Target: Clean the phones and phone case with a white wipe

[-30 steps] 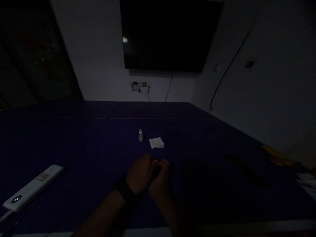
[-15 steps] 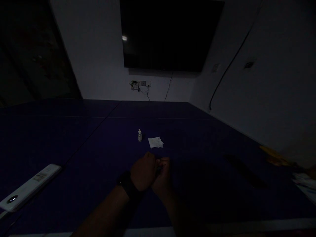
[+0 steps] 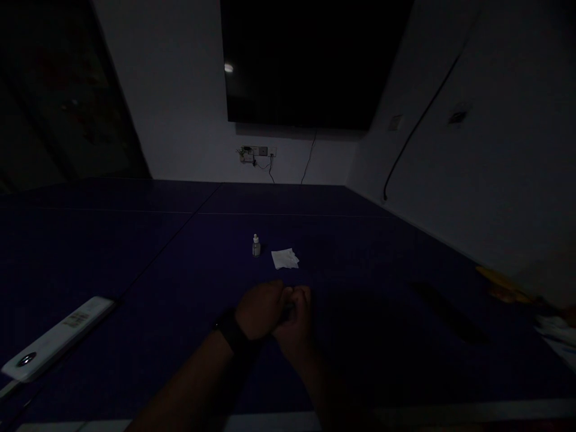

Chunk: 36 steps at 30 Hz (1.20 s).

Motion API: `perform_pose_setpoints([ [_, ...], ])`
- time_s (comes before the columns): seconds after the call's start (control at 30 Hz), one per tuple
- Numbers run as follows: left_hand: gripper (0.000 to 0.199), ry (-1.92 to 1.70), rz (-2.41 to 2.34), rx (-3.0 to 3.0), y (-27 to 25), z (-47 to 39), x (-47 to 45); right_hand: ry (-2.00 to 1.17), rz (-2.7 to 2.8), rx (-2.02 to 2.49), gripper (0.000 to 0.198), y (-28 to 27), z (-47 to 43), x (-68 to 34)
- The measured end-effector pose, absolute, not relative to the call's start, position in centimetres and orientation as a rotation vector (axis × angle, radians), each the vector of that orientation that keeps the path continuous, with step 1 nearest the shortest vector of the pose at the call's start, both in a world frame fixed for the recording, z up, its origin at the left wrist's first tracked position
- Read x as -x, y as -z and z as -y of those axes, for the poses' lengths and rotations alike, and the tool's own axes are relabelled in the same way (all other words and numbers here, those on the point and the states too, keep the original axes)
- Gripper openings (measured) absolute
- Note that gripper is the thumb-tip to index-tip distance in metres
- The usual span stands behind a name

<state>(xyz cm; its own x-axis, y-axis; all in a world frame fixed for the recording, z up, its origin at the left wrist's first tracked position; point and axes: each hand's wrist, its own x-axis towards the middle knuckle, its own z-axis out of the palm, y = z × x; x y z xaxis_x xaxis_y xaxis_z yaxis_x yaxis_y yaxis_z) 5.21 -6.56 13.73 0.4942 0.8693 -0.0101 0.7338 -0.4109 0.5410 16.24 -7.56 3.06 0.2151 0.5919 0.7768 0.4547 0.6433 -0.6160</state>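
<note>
Close together over the near middle of the blue table, my left hand [image 3: 257, 311] and my right hand [image 3: 294, 327] have their fingers curled in against each other. A dark watch [image 3: 230, 331] is on my left wrist. Both hands are closed; whatever lies between the fingers is hidden by them and by the dim light. Just beyond the hands lies a small stack of white paper sheets [image 3: 285, 258]. To its left stands a small dropper bottle [image 3: 256, 246] with a white cap, upright.
A long white power strip [image 3: 60, 339] with a label lies at the left edge, a cable at its near end. A dark flat object [image 3: 447, 312] lies to the right. Yellow and white items [image 3: 501, 285] sit far right. A large screen [image 3: 310, 66] hangs on the back wall.
My left hand has turned and dropped slightly, its fingers now nearer the right hand's fingertips. The right hand stays nearly in place. The bottle and paper have not moved on the table.
</note>
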Motion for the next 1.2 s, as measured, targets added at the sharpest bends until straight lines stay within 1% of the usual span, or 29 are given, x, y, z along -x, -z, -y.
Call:
perform_pose_setpoints([
  [0.13, 0.035, -0.570, -1.144, -2.144, -12.1, 5.8, -4.7, -0.241, 1.379, 0.964, 0.040, -3.1, 7.9, -15.8],
  [0.23, 0.040, -0.731, -0.889, -1.759, -10.7, 5.3, -4.4, -0.291, 1.376, 1.013, 0.045, -3.4, 8.3, -15.2],
  [0.3, 0.043, -0.746, -0.775, -1.547, -10.2, 5.1, -4.2, -0.334, 1.379, 1.030, 0.048, -3.7, 8.4, -14.9],
  [0.47, 0.042, -0.786, -0.840, -1.504, -9.9, 4.6, -4.3, -0.494, 1.399, 0.987, 0.042, -4.4, 7.8, -15.3],
  [0.63, 0.038, -0.828, -0.801, -1.384, -10.0, 4.1, -4.5, -0.525, 1.422, 0.933, 0.039, -4.6, 7.3, -16.1],
  [0.7, 0.039, -0.826, -0.754, -1.332, -10.2, 3.9, -4.4, -0.525, 1.448, 0.921, 0.043, -4.4, 7.1, -16.2],
  [0.83, 0.038, -0.817, -0.697, -1.311, -10.5, 3.3, -3.7, -0.484, 1.548, 0.984, 0.061, -3.7, 6.8, -16.4],
  [0.9, 0.039, -0.814, -0.685, -1.346, -10.4, 2.9, -3.3, -0.430, 1.547, 1.016, 0.065, -3.2, 6.6, -16.5],
  [1.0, 0.045, -0.851, -0.684, -1.467, -9.7, 2.4, -2.7, -0.455, 1.479, 1.038, 0.058, -2.5, 6.2, -16.7],
  [1.1, 0.052, -0.968, -0.757, -1.599, -8.8, 2.1, -2.0, -0.622, 1.256, 1.028, 0.047, -2.5, 5.3, -17.1],
  [1.2, 0.049, -1.073, -0.918, -1.693, -8.1, 1.9, -1.0, -0.832, 0.924, 0.973, 0.044, -3.4, 3.8, -17.8],
])
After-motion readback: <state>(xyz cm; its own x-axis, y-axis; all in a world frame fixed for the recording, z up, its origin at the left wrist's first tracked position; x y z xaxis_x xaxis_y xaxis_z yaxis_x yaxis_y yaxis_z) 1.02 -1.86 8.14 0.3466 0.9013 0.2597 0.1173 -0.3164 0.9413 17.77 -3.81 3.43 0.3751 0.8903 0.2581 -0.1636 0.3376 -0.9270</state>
